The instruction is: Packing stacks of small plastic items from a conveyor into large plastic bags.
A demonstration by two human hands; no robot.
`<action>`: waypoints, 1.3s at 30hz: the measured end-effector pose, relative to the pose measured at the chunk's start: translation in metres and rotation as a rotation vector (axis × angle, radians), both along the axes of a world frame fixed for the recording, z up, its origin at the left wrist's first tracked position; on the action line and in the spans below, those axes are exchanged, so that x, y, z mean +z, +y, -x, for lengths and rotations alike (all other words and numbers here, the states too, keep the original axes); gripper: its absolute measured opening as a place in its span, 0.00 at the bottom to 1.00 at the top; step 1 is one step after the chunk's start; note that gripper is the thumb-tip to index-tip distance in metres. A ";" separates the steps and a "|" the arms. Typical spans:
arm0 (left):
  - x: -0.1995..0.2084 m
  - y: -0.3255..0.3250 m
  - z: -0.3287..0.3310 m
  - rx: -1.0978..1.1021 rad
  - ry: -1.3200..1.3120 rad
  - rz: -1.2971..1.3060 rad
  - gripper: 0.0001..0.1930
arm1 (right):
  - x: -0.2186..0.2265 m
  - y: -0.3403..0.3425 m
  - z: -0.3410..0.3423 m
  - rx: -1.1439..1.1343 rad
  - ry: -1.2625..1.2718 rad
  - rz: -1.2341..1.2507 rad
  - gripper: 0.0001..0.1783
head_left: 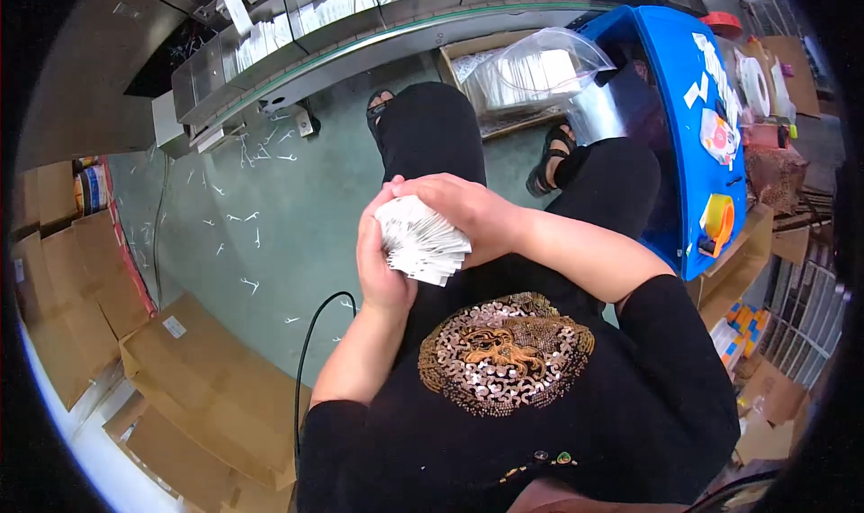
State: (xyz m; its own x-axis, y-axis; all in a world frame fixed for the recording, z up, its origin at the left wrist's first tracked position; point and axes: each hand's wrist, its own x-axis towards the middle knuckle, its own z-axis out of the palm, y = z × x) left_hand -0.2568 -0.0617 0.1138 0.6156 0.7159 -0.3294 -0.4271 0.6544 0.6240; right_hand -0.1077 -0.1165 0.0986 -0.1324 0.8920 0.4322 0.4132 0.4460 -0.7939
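My left hand (376, 265) and my right hand (463, 209) are cupped together above my lap. Between them they grip a bundle of thin white slips (421, 238), fanned out at one side, with fine grey marks on their edges. I cannot make out whether these are paper packets or flat strips. The left fingers wrap the bundle's left side, and its lower edge rests near that palm. From the upper right the right hand curves over it. Past my knees, an open carton (531, 85) holds more white slips and a clear plastic bag (553, 63).
Ahead runs a metal machine (360, 29) with white slips in its trays. A blue crate (693, 153) at right carries a yellow-and-orange tape dispenser (718, 220) and labels. Small white hooked pieces (256, 157) litter the green floor. Flattened cardboard (211, 378) lies left, near a black cable (304, 360).
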 end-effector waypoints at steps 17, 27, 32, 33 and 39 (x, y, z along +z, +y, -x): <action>-0.015 0.021 -0.007 -0.092 -0.104 -0.150 0.35 | -0.006 -0.002 -0.007 -0.105 0.018 0.093 0.64; 0.011 0.021 -0.032 -0.218 0.053 -0.100 0.39 | 0.021 0.000 -0.025 -0.104 0.123 0.298 0.51; 0.025 0.038 -0.080 -0.461 0.062 -0.169 0.37 | 0.022 -0.022 -0.062 -0.404 0.219 0.290 0.55; 0.020 0.042 -0.096 -0.476 0.188 -0.232 0.32 | 0.021 -0.028 -0.081 -0.495 0.321 0.308 0.55; -0.049 0.088 -0.213 -0.653 0.656 -1.212 0.27 | 0.044 -0.013 -0.191 -0.888 0.861 0.049 0.44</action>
